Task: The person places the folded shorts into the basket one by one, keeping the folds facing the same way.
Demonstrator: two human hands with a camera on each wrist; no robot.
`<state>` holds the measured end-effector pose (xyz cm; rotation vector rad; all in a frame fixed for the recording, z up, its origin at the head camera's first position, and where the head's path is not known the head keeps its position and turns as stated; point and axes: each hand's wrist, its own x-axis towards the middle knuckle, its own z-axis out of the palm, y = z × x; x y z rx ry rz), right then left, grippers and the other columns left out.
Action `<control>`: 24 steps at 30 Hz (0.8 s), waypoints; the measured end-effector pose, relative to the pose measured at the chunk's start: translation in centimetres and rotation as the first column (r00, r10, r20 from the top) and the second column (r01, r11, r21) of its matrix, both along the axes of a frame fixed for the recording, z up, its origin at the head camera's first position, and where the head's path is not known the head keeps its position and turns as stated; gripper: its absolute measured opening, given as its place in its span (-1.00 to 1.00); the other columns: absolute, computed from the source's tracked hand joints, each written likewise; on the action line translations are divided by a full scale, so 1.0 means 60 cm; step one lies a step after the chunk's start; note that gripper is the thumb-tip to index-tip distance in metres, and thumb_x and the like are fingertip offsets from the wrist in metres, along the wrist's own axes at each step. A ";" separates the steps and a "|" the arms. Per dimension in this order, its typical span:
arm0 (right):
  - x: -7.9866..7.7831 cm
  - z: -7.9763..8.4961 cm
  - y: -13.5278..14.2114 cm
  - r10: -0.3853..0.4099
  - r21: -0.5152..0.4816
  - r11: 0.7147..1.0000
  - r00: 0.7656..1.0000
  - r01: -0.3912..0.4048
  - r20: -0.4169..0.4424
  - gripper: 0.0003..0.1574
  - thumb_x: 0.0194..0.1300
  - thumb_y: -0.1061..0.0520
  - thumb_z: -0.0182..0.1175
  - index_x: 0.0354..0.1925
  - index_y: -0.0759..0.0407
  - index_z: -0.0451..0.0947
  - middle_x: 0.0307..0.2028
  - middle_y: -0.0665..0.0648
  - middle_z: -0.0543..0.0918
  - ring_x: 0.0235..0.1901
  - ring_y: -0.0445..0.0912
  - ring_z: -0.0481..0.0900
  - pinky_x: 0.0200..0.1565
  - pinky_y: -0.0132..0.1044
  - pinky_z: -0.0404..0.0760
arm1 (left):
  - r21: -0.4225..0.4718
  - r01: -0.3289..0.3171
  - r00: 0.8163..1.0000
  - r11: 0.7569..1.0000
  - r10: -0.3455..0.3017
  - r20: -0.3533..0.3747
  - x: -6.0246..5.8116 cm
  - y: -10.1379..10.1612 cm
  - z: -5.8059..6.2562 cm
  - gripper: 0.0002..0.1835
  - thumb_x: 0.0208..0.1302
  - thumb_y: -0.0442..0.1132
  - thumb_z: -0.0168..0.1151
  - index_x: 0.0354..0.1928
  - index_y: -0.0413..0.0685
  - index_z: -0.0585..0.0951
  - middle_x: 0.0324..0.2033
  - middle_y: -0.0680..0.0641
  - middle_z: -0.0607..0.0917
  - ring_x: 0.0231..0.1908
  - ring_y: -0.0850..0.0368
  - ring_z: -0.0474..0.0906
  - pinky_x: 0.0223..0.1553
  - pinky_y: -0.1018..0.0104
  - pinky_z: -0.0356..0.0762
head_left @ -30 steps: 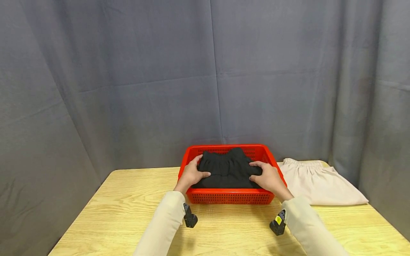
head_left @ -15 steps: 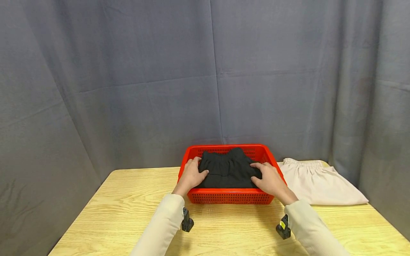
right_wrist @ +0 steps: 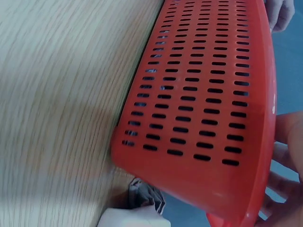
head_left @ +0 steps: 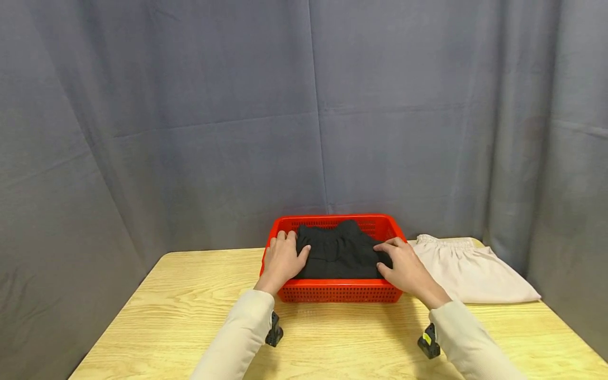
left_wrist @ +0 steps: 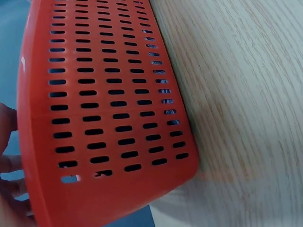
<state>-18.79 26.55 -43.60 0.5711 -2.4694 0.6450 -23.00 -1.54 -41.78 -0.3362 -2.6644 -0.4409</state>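
A black garment [head_left: 339, 258] with a gathered waist lies inside a red perforated plastic basket [head_left: 339, 291]. At the basket's left side is my left hand [head_left: 282, 261], fingers spread loosely near the rim, its thumb beside the garment's left edge. My right hand [head_left: 404, 266] reaches over the right rim with relaxed fingers near the garment's right edge; whether the fingertips touch the cloth is unclear. In the left wrist view, fingers [left_wrist: 12, 163] show past the basket's rim. The right wrist view has the perforated wall [right_wrist: 199, 94] in front, with fingers [right_wrist: 284, 184] beyond the rim.
A folded cream garment [head_left: 475, 272] with an elastic waist lies on the wooden table [head_left: 199, 306], right of the basket. Grey curtains [head_left: 237, 132] hang behind the table and along both sides. Black wrist cameras [head_left: 274, 330] hang below the sleeves.
Both hands have drawn outward, away from the middle of the black garment towards the basket's sides. The right forearm has shifted right. The garment and basket stay put.
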 end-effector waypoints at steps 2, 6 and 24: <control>0.003 0.003 0.003 0.013 0.022 1.000 1.000 -0.012 -0.018 -0.58 0.09 0.30 0.28 -0.03 0.35 0.61 -0.10 0.30 0.56 -0.06 0.22 0.52 0.03 0.11 0.44 | -0.027 -0.020 0.999 0.999 0.019 -0.029 0.002 0.003 0.003 -0.49 0.32 0.05 0.19 0.07 -0.25 0.51 -0.09 -0.24 0.48 -0.16 -0.19 0.40 -0.17 0.01 0.45; 0.011 0.010 0.012 0.021 0.047 0.999 1.000 -0.020 -0.022 -0.58 0.10 0.29 0.28 -0.02 0.37 0.60 -0.11 0.29 0.58 -0.08 0.22 0.53 0.01 0.12 0.45 | -0.044 -0.045 0.995 0.998 0.041 -0.092 0.003 0.007 0.010 -0.52 0.29 0.03 0.22 0.02 -0.24 0.50 -0.14 -0.24 0.47 -0.22 -0.17 0.39 -0.24 0.04 0.43; 0.037 0.040 0.059 -0.037 0.102 0.994 0.998 0.042 -0.054 -0.58 0.13 0.24 0.30 -0.02 0.36 0.60 -0.21 0.27 0.61 -0.22 0.18 0.56 -0.16 0.09 0.54 | -0.103 0.023 0.993 0.994 -0.035 -0.109 0.029 0.044 0.059 -0.60 0.32 0.03 0.17 -0.01 -0.13 0.58 -0.12 -0.14 0.56 -0.14 -0.10 0.40 -0.11 0.04 0.41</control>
